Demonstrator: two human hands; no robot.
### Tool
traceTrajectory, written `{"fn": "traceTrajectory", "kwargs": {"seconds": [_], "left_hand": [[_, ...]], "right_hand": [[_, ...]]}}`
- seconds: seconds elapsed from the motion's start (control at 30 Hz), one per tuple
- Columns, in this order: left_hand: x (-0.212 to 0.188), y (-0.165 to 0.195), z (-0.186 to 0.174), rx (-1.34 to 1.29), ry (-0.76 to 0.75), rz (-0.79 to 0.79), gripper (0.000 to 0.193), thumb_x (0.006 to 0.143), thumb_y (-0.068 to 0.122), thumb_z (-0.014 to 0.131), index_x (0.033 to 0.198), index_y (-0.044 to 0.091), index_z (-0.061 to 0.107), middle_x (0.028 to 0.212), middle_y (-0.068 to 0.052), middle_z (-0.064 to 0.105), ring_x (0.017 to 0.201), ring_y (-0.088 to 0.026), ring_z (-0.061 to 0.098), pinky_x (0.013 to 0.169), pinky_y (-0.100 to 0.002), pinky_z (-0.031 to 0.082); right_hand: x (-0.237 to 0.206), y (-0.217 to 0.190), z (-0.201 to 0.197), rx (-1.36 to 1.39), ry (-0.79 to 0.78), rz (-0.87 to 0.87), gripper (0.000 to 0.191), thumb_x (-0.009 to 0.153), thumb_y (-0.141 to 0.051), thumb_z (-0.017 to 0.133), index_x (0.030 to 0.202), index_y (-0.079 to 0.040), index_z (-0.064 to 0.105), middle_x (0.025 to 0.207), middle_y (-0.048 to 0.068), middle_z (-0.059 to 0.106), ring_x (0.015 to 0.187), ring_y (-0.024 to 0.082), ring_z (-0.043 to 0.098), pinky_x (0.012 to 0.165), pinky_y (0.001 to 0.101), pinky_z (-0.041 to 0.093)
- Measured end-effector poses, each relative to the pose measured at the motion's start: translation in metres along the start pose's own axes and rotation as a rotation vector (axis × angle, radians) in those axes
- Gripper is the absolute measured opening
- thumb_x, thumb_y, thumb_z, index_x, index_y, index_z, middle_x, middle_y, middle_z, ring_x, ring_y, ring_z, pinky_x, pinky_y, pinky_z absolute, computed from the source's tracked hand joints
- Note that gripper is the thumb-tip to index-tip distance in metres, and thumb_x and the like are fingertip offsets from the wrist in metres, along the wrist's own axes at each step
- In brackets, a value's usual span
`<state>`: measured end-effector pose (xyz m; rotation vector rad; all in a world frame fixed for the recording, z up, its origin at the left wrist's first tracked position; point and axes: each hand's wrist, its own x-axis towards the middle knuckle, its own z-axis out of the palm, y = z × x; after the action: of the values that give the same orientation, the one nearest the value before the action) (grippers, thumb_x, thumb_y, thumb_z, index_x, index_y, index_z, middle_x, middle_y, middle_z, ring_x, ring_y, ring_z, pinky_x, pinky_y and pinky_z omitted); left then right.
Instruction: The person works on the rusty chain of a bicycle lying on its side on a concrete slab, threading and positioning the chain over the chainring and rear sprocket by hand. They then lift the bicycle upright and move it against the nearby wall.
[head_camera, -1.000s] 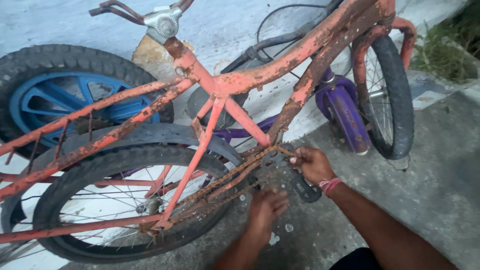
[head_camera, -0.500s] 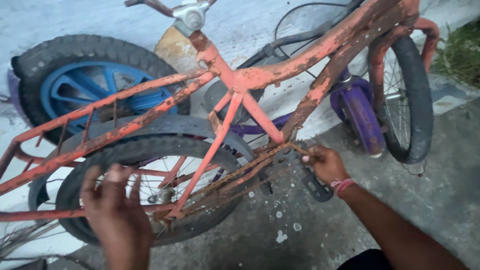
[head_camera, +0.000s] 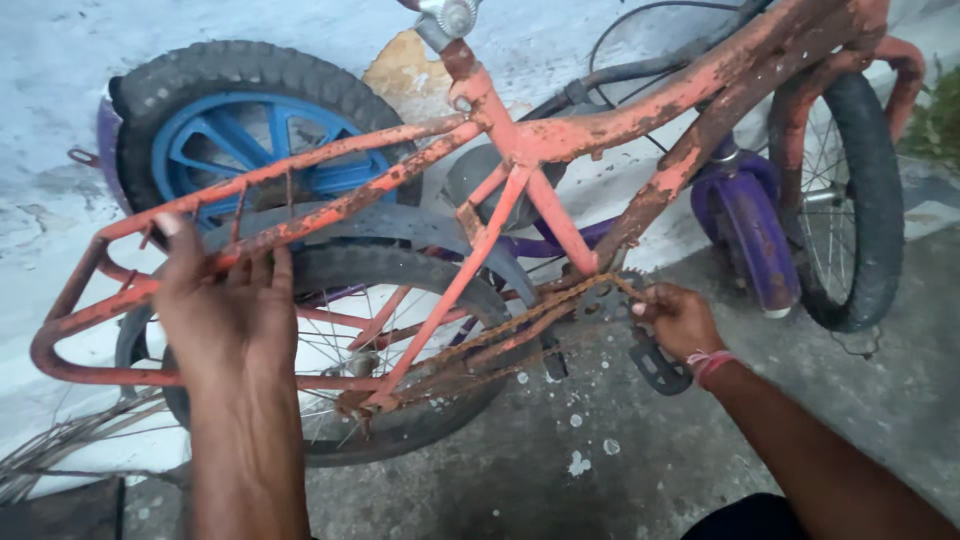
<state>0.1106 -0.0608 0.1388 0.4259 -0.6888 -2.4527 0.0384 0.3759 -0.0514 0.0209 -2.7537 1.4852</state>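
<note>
On one rusty orange bicycle (head_camera: 560, 140), left hand (head_camera: 225, 310) grips the rack (head_camera: 90, 320), right hand (head_camera: 680, 318) seemingly pinches the chain (head_camera: 520, 320)

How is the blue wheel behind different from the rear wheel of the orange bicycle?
The blue wheel has thick moulded plastic spokes; the orange bicycle's rear wheel has thin wire spokes. The blue wheel stands uncovered, while the rear wheel sits under a grey mudguard and the rack that the left hand grips. Both have black knobbly tyres.
</note>
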Motion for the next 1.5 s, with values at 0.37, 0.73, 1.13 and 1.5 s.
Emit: {"fn": "traceTrajectory", "kwargs": {"seconds": [0.37, 0.73, 1.13, 1.5], "left_hand": [[0.014, 0.008, -0.016, 0.115, -0.127, 0.002, 0.017, 0.092, 0.003, 0.056, 0.108, 0.0, 0.052, 0.119, -0.018, 0.06, 0.123, -0.035, 0.064, 0.111, -0.065, 0.045], [0.016, 0.009, -0.01, 0.167, -0.151, -0.003, 0.018, 0.094, 0.005, 0.055, 0.11, -0.002, 0.051, 0.122, -0.018, 0.058, 0.127, -0.033, 0.062, 0.112, -0.064, 0.044], [0.026, 0.005, -0.019, 0.155, -0.159, 0.02, 0.009, 0.096, 0.004, 0.055, 0.102, -0.002, 0.053, 0.11, -0.014, 0.057, 0.122, -0.031, 0.061, 0.113, -0.066, 0.044], [0.024, 0.002, -0.023, 0.18, -0.184, 0.019, 0.007, 0.097, 0.005, 0.058, 0.103, 0.001, 0.056, 0.105, -0.011, 0.06, 0.118, -0.029, 0.062, 0.115, -0.064, 0.046]], "right_hand": [[0.004, 0.002, 0.01, 0.041, -0.005, -0.036, 0.012, 0.087, -0.008, 0.077, 0.088, 0.001, 0.068, 0.078, 0.005, 0.069, 0.075, 0.012, 0.059, 0.072, 0.0326, 0.051], [0.011, 0.004, 0.014, -0.03, 0.022, -0.08, 0.012, 0.086, -0.007, 0.077, 0.092, 0.001, 0.07, 0.081, 0.01, 0.071, 0.078, 0.016, 0.064, 0.076, 0.0337, 0.053], [0.015, 0.002, 0.017, -0.125, 0.051, -0.11, 0.016, 0.083, -0.007, 0.078, 0.093, 0.001, 0.069, 0.08, 0.013, 0.072, 0.074, 0.019, 0.066, 0.074, 0.0355, 0.053], [0.018, 0.01, 0.009, -0.169, -0.008, 0.018, 0.015, 0.086, -0.011, 0.08, 0.092, 0.001, 0.073, 0.077, 0.014, 0.072, 0.069, 0.019, 0.062, 0.07, 0.0369, 0.051]]}}
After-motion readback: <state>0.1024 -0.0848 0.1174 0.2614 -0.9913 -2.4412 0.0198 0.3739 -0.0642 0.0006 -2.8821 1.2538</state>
